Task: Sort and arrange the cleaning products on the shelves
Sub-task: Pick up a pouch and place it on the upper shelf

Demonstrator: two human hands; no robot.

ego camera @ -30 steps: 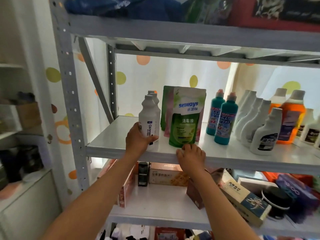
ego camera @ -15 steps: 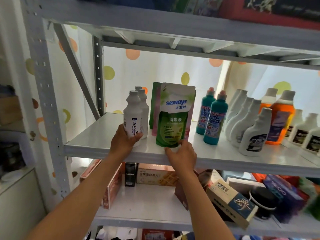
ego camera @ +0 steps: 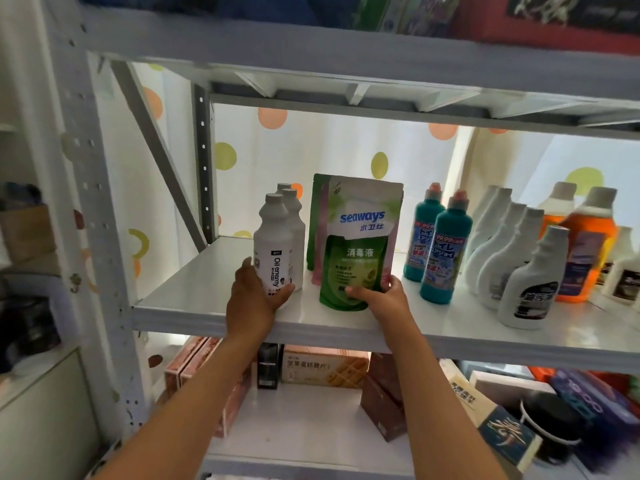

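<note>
On the white metal shelf (ego camera: 207, 271), my left hand (ego camera: 254, 303) grips the base of a white "Oil enemy" bottle (ego camera: 272, 247), the front one of a short row of like bottles. My right hand (ego camera: 382, 299) pinches the bottom of a green "seaways" refill pouch (ego camera: 358, 244), which stands upright in front of other pouches. To the right stand two teal bottles (ego camera: 446, 251), several white spray bottles (ego camera: 509, 258) and an orange bottle (ego camera: 585, 258).
A grey upright post (ego camera: 93, 209) and a diagonal brace (ego camera: 156, 147) bound the shelf's left side. The shelf above (ego camera: 346, 60) hangs low overhead. The lower shelf holds boxes (ego camera: 325, 370), a dark round container (ego camera: 550, 431) and packets.
The view moved closer and to the right. My right hand rose from the shelf's front edge and took hold of the pouch's bottom. My left hand stayed on the white bottle.
</note>
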